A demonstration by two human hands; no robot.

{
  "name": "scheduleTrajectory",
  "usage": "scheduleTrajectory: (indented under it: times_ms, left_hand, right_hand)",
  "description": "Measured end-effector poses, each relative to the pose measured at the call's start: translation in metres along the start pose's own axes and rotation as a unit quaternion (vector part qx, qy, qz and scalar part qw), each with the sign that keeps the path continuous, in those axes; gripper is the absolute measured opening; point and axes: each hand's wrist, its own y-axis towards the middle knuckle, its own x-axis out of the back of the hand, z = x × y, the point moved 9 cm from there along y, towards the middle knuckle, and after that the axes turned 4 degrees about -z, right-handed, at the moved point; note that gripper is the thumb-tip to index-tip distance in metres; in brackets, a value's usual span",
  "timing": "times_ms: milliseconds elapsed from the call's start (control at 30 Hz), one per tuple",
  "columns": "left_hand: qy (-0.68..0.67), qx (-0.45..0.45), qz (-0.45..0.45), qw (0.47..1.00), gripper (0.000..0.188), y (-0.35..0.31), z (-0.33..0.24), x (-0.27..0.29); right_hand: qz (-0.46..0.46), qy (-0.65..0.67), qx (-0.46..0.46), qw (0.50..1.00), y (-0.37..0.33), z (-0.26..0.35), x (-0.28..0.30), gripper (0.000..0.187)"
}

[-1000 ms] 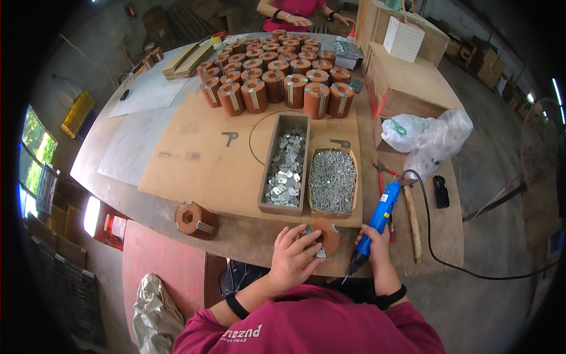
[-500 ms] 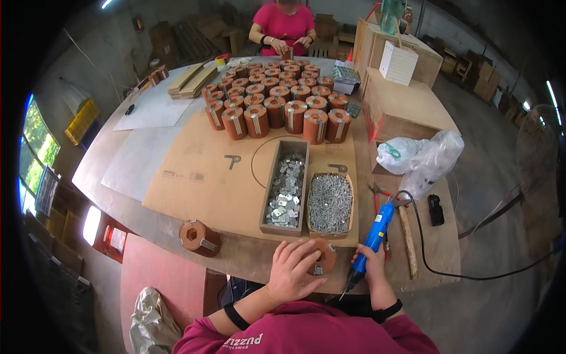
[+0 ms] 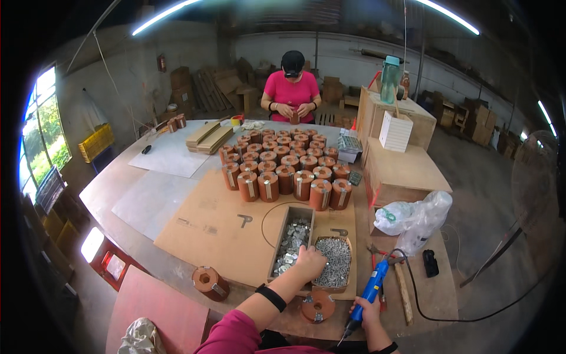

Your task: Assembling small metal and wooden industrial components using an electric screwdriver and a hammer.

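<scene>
My left hand (image 3: 311, 263) reaches over the left edge of the box of screws (image 3: 334, 256), beside the long wooden tray of small metal plates (image 3: 295, 236). Its fingers are curled together, and whatever the tips hold is hidden. In my right hand (image 3: 369, 312) is a blue electric screwdriver (image 3: 374, 284), its bit pointing down toward the table's near edge. Between my forearms a reddish-brown hollow cylinder (image 3: 318, 305) stands on the table, touched by neither hand, a metal plate on its near side. Another such cylinder (image 3: 210, 284) lies farther left.
Many similar cylinders (image 3: 285, 179) stand grouped on the cardboard sheet (image 3: 194, 221). A co-worker (image 3: 291, 91) handles one across the table. To the right lie pliers (image 3: 377, 250), a wooden-handled tool (image 3: 404, 295), a black object (image 3: 431, 263), plastic bags (image 3: 421, 221) and the driver's cord (image 3: 451, 317).
My left hand has let go of the near cylinder and moved forward to the screws. My right hand still holds the screwdriver. The view has tilted up, showing more of the room.
</scene>
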Motion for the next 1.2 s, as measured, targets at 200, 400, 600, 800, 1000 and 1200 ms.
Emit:
scheduleTrajectory:
  times_ms: [200,400,600,800,1000,1200]
  left_hand:
    - [0.001,-0.020,0.052,0.998,0.022,0.005,-0.006,-0.009]
    - [-0.021,-0.031,0.095,0.995,0.027,0.004,-0.007,-0.012]
    - [-0.032,-0.026,0.089,0.995,0.024,-0.001,-0.008,-0.012]
    - [-0.046,-0.025,0.052,0.997,0.017,0.005,-0.006,-0.017]
    - [-0.064,-0.009,0.004,0.998,0.014,0.012,-0.001,-0.021]
    - [-0.151,0.009,-0.041,0.988,0.018,0.002,0.005,0.003]
  right_hand:
    - [-0.008,0.000,-0.007,1.000,0.002,0.001,-0.002,0.040]
    - [0.000,0.001,0.000,1.000,0.006,0.002,-0.004,0.038]
    - [0.010,-0.009,-0.003,1.000,0.003,0.000,-0.004,0.038]
    - [0.002,-0.010,-0.002,1.000,0.002,0.002,-0.001,0.040]
    - [0.007,-0.015,-0.006,1.000,0.008,0.003,-0.002,0.040]
    - [0.053,-0.016,0.102,0.993,-0.017,0.078,-0.035,0.051]
